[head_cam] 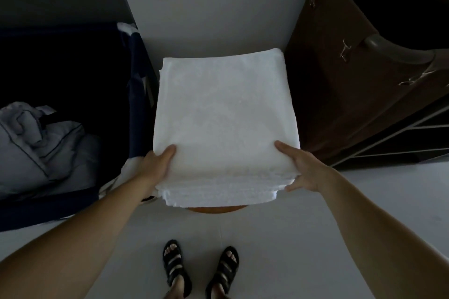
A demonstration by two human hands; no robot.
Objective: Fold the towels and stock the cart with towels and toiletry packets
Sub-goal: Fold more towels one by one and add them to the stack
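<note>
We see a stack of folded white towels (226, 114) in the middle of the view, its edges roughly squared and several layers showing along the near side. Both hands clamp it at the 2 near corners, well apart from each other. The left hand (155, 165) grips the left corner with the thumb lying on top and the fingers hidden beneath. The right hand (303, 167) grips the right corner, thumb on top and fingers curled against the near edge.

A curved strip of a round wooden stool (216, 209) shows just below the stack's near edge; we cannot tell whether the stack rests on it or is held above it.

To the left stands a dark blue bin (136, 94) with crumpled grey linen (43, 148) inside. To the right is a brown bag (340, 80) with metal clips, and beside it a rack (401, 133) of pale bars. Below, 2 feet in black sandals (173, 260) stand on a pale floor (267, 238).
</note>
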